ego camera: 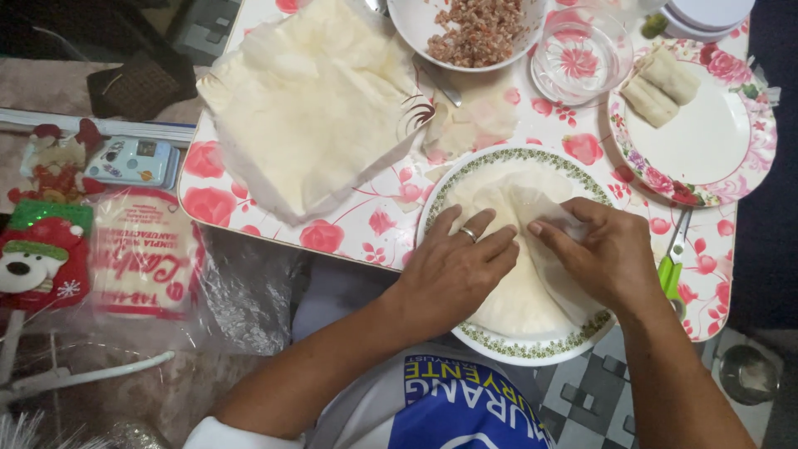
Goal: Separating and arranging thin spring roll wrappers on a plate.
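A thin pale wrapper [515,291] lies on a white plate with a green patterned rim [532,349] at the near edge of the table. My left hand [453,266], with a ring on one finger, presses flat on the wrapper's left half. My right hand [603,249] pinches a fold of the wrapper at its middle. The fingertips of both hands nearly meet over the fold. Whether filling lies under the fold is hidden.
A stack of wrappers [312,100] sits at the left of the floral tabletop [366,224]. A bowl of minced filling [474,33], a glass dish [582,58] and a floral plate [706,141] bearing two finished rolls [661,83] stand behind. Green-handled scissors [672,266] lie at the right.
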